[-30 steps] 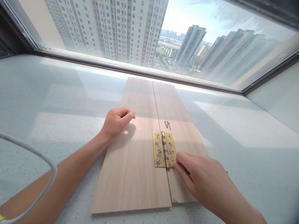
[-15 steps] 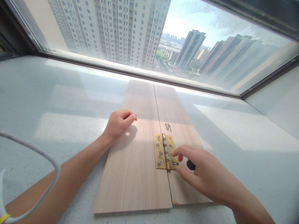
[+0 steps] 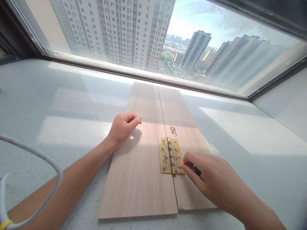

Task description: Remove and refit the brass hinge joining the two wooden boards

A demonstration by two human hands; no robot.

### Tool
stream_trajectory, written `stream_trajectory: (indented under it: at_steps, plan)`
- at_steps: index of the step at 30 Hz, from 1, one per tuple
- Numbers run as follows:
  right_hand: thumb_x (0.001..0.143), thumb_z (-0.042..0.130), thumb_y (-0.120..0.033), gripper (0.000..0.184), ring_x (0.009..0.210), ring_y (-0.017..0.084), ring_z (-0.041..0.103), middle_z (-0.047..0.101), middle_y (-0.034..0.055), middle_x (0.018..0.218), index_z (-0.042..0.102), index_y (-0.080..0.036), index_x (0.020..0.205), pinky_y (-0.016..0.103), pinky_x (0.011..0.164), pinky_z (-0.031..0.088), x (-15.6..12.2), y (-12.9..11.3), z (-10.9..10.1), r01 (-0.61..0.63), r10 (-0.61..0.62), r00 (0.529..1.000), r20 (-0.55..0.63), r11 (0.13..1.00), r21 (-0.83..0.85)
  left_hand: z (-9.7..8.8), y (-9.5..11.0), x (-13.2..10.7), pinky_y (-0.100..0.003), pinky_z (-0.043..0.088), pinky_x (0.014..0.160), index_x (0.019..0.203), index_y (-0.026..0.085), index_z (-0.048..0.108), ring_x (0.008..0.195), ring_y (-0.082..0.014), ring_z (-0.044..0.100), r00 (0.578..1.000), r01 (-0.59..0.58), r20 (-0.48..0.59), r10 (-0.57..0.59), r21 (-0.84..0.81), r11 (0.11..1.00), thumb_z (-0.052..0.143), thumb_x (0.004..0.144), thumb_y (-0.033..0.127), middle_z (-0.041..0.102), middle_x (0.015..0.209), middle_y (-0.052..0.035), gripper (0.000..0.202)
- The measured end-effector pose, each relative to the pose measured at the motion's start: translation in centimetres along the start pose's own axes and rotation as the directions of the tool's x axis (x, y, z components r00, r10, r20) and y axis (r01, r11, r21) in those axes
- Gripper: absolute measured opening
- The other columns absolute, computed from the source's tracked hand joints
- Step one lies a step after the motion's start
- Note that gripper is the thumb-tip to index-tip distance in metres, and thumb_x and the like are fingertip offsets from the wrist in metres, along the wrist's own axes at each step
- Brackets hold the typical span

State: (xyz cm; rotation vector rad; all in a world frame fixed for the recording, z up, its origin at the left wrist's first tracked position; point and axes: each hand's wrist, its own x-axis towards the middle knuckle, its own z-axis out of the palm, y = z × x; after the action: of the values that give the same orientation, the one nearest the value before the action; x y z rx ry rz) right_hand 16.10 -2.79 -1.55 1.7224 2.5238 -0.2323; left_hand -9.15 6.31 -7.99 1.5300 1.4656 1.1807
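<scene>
A: Where is the hinge (image 3: 171,156)?
B: The brass-coloured hinge lies across the seam between two wooden boards, one leaf on the left board (image 3: 136,185) and one on the right board (image 3: 185,196). The boards lie on the white window sill (image 3: 72,127).
A: And the right hand (image 3: 211,179), what does it do?
B: It is at the lower right corner of the hinge. Its fingers are narrow and curled around a dark object (image 3: 197,171), of which only a small part shows. Whether the fingertips also pinch something, one cannot tell.
A: How about the left hand (image 3: 126,126)?
B: It is above the left board, thumb closed against the bent fingers. If a small thing is between them, it is too small to tell.
A: Are there screws?
B: Several loose screws (image 3: 175,131) lie on the right board, just beyond the hinge. Screw heads also stand in the left leaf.
</scene>
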Motion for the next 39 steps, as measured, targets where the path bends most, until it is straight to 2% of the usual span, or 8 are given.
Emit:
stream_trajectory:
  at_steps: [7, 12, 25, 28, 30, 33, 34, 39]
  plan:
    - [0.084, 0.051, -0.034, 0.021, 0.085, 0.019, 0.063, 0.071, 0.0024, 0.095, 0.069, -0.024, 0.085, 0.031, 0.072, 0.046, 3.7, 4.1, -1.3, -0.151, 0.19, 0.977, -0.097, 0.938, 0.313, -0.1, 0.2, -0.1, -0.023, 0.033, 0.047, 0.062, 0.017, 0.062, 0.046, -0.0092, 0.039, 1.0, 0.007, 0.007, -0.007, 0.005, 1.0, 0.054, 0.08, 0.034, 0.038, 0.047, 0.0061, 0.026]
    - [0.076, 0.057, -0.037, 0.024, 0.062, 0.016, 0.058, 0.068, 0.0022, 0.071, 0.071, -0.019, 0.082, 0.03, 0.059, 0.042, 7.3, 7.0, -0.4, -0.257, 0.31, 0.946, -0.095, 0.896, 0.362, 0.0, 0.3, -0.1, -0.024, 0.033, 0.046, 0.063, 0.017, 0.062, 0.045, -0.0096, 0.039, 1.0, 0.021, 0.012, -0.021, -0.007, 1.0, 0.054, 0.08, 0.035, 0.037, 0.046, 0.0061, 0.026]
    - [0.072, 0.06, -0.037, 0.021, 0.049, 0.012, 0.053, 0.061, 0.0009, 0.056, 0.068, -0.017, 0.074, 0.027, 0.051, 0.039, 10.0, 6.5, 1.1, -0.269, 0.313, 0.95, -0.001, 0.815, 0.514, 0.0, 0.0, 0.0, -0.024, 0.032, 0.046, 0.063, 0.017, 0.063, 0.045, -0.0096, 0.038, 1.0, 0.006, 0.007, -0.005, -0.015, 1.0, 0.054, 0.079, 0.034, 0.037, 0.046, 0.0058, 0.026]
    - [0.073, 0.062, -0.041, 0.023, 0.049, 0.011, 0.048, 0.056, -0.0013, 0.058, 0.066, -0.018, 0.079, 0.027, 0.05, 0.037, 9.6, 5.9, 0.2, -0.24, 0.341, 0.937, -0.076, 0.786, 0.569, 0.1, 0.0, 0.0, -0.024, 0.032, 0.047, 0.063, 0.017, 0.062, 0.046, -0.009, 0.039, 1.0, 0.007, 0.008, -0.007, -0.016, 1.0, 0.054, 0.08, 0.034, 0.039, 0.047, 0.0055, 0.025]
    - [0.075, 0.061, -0.045, 0.025, 0.046, 0.009, 0.039, 0.045, -0.0043, 0.054, 0.06, -0.02, 0.075, 0.026, 0.045, 0.03, 9.0, 4.7, -1.1, -0.11, 0.379, 0.899, -0.219, 0.681, 0.724, 0.1, 0.0, 0.0, -0.024, 0.033, 0.047, 0.063, 0.017, 0.062, 0.046, -0.0087, 0.039, 1.0, 0.009, 0.01, -0.009, -0.018, 1.0, 0.054, 0.08, 0.034, 0.041, 0.048, 0.0053, 0.026]
    - [0.083, 0.046, -0.049, 0.032, 0.039, 0.008, 0.02, 0.024, -0.0073, 0.05, 0.043, -0.024, 0.064, 0.027, 0.039, 0.018, 7.8, 2.0, -3.4, 0.252, 0.389, 0.858, -0.335, 0.249, 0.935, 0.1, 0.1, 0.0, -0.023, 0.033, 0.044, 0.063, 0.017, 0.062, 0.044, -0.0088, 0.04, 1.0, 0.023, 0.011, -0.023, -0.029, 0.999, 0.054, 0.079, 0.033, 0.039, 0.046, 0.0057, 0.025]
    - [0.085, 0.042, -0.047, 0.032, 0.038, 0.008, 0.018, 0.021, -0.0074, 0.048, 0.04, -0.024, 0.063, 0.027, 0.038, 0.018, 7.5, 1.1, -3.9, 0.317, 0.37, 0.857, -0.358, 0.169, 0.933, 0.0, 0.1, -0.1, -0.023, 0.033, 0.044, 0.063, 0.017, 0.062, 0.044, -0.0089, 0.04, 1.0, 0.024, 0.011, -0.024, -0.03, 0.999, 0.054, 0.079, 0.033, 0.038, 0.046, 0.0059, 0.025]
    - [0.082, 0.039, -0.04, 0.021, 0.037, 0.008, 0.02, 0.022, -0.008, 0.047, 0.039, -0.025, 0.067, 0.025, 0.039, 0.02, 8.0, -2.0, -2.6, 0.422, 0.275, 0.865, -0.421, 0.057, 0.905, 0.0, 0.2, -0.1, -0.022, 0.034, 0.042, 0.063, 0.016, 0.063, 0.043, -0.0084, 0.038, 1.0, 0.02, 0.007, -0.02, -0.034, 0.999, 0.055, 0.079, 0.034, 0.037, 0.045, 0.0064, 0.025]
